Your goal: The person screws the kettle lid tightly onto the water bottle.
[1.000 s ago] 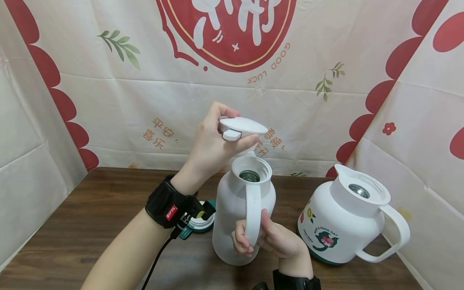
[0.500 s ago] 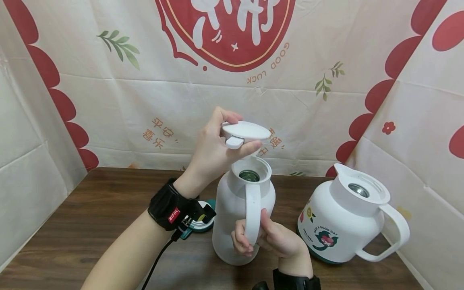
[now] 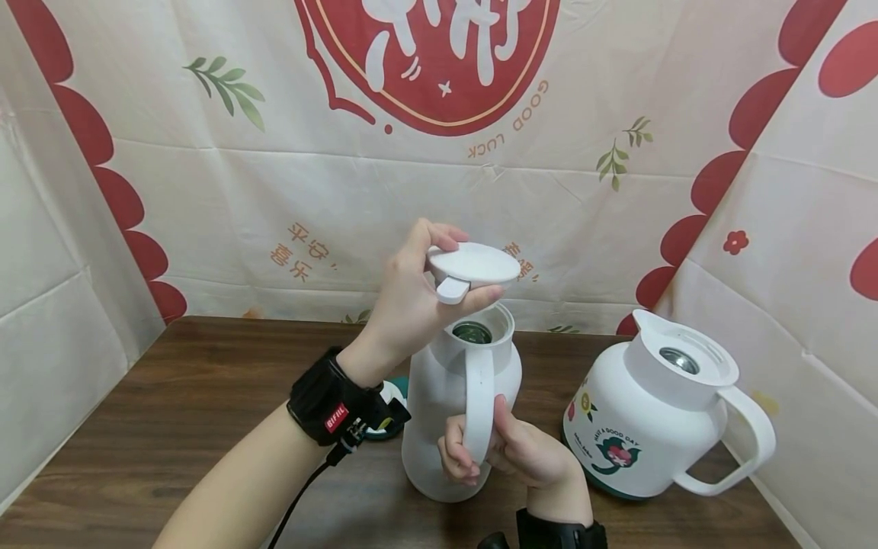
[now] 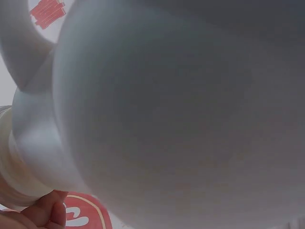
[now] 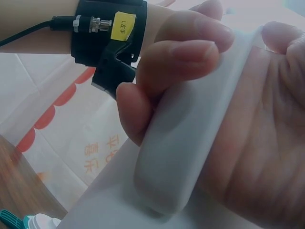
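Note:
In the head view, my left hand (image 3: pixel 418 293) holds a white lid (image 3: pixel 476 263) with a small lever, thumb below and fingers on top. The lid hangs just above the uncovered mouth of a tall white thermos jug (image 3: pixel 435 427), whose dark inside shows. My right hand (image 3: pixel 524 450) curls its fingers round the jug's handle (image 3: pixel 479 404), and the right wrist view shows that handle (image 5: pixel 186 129) close up. The jug stands upright on the table. Its pale body (image 4: pixel 181 114) fills most of the left wrist view, with fingertips (image 4: pixel 50 210) near the rim at lower left.
A second white jug (image 3: pixel 638 412) with a green base and printed pictures stands uncovered at right, handle to the right. Behind the left wrist lies a green-and-white lid (image 3: pixel 392 393), partly hidden. A printed cloth (image 3: pixel 329 206) hangs behind the wooden table (image 3: pixel 137 427).
My left hand has brought the white lid down and slightly right, nearer the tall jug's mouth. My right hand keeps its hold on the handle and has not moved.

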`<action>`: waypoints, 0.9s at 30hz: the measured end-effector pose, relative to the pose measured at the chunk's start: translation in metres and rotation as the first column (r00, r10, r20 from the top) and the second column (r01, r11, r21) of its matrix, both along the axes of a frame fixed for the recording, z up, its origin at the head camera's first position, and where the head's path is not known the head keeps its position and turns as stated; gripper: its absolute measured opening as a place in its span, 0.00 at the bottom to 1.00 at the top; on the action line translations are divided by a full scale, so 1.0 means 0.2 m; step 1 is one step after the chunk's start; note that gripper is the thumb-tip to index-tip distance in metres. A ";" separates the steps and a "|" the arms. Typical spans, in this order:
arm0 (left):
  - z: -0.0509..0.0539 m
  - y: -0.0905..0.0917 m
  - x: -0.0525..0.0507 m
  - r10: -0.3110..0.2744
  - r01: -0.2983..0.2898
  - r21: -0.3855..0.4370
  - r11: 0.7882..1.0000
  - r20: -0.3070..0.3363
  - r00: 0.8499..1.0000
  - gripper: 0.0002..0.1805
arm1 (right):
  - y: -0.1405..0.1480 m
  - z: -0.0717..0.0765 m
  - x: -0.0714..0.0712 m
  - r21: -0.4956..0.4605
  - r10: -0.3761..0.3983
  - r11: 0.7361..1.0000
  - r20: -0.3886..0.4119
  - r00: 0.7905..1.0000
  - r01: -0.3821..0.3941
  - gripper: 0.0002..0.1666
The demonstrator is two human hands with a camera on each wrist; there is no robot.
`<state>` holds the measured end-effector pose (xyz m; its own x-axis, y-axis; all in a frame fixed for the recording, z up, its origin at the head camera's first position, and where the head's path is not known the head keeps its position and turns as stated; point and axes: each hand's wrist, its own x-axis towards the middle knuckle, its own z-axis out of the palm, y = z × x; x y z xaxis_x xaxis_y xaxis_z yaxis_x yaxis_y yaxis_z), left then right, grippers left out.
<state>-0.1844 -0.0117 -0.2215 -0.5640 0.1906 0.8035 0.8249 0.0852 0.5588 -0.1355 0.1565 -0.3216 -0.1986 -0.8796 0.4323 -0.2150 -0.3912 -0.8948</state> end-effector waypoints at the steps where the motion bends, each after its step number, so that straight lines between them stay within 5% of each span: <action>1: -0.01 0.00 0.00 0.000 0.000 0.001 1.000 0.002 1.000 0.29 | 0.00 0.00 0.00 0.000 0.000 1.000 0.001 1.000 0.000 0.43; 27: -0.13 0.05 0.01 0.019 -0.020 -0.020 1.000 -0.054 0.998 0.31 | 0.00 0.00 0.00 0.015 0.002 1.000 0.005 1.000 -0.002 0.43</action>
